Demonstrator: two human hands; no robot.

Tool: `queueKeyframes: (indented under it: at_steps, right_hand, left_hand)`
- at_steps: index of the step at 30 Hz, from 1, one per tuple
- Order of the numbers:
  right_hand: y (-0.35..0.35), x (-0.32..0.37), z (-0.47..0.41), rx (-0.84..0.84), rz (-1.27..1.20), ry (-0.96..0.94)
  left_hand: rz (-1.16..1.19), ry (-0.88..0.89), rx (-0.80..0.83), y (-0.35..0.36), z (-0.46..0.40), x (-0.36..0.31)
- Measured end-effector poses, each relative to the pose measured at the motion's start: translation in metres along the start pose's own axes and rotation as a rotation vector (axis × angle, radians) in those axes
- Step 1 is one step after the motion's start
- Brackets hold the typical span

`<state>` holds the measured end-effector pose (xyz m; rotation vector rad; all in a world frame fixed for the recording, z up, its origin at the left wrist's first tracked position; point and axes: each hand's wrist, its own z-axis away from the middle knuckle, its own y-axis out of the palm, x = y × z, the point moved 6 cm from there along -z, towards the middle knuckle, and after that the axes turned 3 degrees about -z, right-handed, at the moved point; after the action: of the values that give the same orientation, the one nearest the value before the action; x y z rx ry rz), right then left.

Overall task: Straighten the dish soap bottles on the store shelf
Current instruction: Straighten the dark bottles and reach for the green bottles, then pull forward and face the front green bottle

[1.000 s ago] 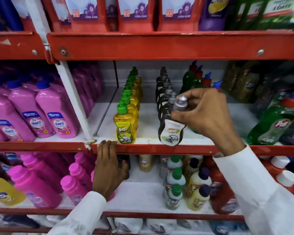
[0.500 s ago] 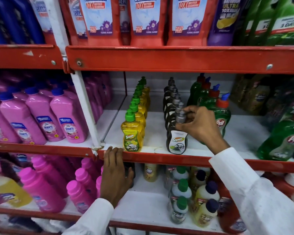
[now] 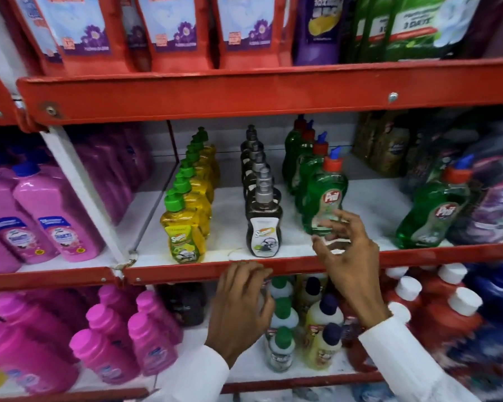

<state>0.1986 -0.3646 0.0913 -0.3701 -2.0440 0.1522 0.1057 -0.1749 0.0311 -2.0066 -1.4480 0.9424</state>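
Front green dish soap bottle (image 3: pixel 325 198), red cap with blue spout, upright at centre right of frame on the middle shelf (image 3: pixel 273 268), heading a row of matching green bottles running back toward the rear wall. Just left of it, a row of dark bottles (image 3: pixel 262 224) with grey caps, and further left a row of yellow bottles (image 3: pixel 183 227) with green caps, both already looking neatly lined up. Another green bottle (image 3: pixel 436 210) well apart at far right, leaning. Best handled, at a guess, by taking the front green bottle low around its waist, turning the label square to the aisle and sliding it forward to match the neighbouring fronts, without knocking the row behind. Right hand (image 3: pixel 347 256) raised in front of the bottle's lower label, palm toward the shelf, fingers (image 3: pixel 349 224) spread and curled, holding nothing; contact with the bottle uncertain through motion blur. Left hand (image 3: pixel 240 303) lower centre, fingers hooked over the red shelf lip, gripping only the edge, seemingly for balance. White sleeves at bottom of frame.
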Motion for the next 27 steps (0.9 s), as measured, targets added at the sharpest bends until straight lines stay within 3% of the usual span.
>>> queueKeyframes:
  at_steps: [4, 10, 19, 23, 27]
  right_hand:
    - [-0.037, -0.035, 0.004, -0.243, -0.001, 0.009]
    - [-0.085, -0.061, -0.012, -0.545, 0.133, 0.035]
    - [-0.123, -0.094, -0.058, -0.569, 0.124, 0.178]
    - [-0.121, -0.08, -0.054, -0.572, 0.1, 0.136]
    - [-0.088, -0.047, -0.039, -0.466, 0.069, 0.033]
  left_hand:
    - [-0.055, 0.158, 0.101, 0.03, -0.02, -0.036]
    - [-0.107, 0.127, 0.125, 0.043, -0.032, -0.042]
    - [-0.102, 0.051, 0.135, 0.036, -0.03, -0.033]
    - [-0.097, 0.031, 0.137, 0.033, -0.027, -0.028]
    - [-0.087, 0.016, 0.128, 0.033, -0.026, -0.03]
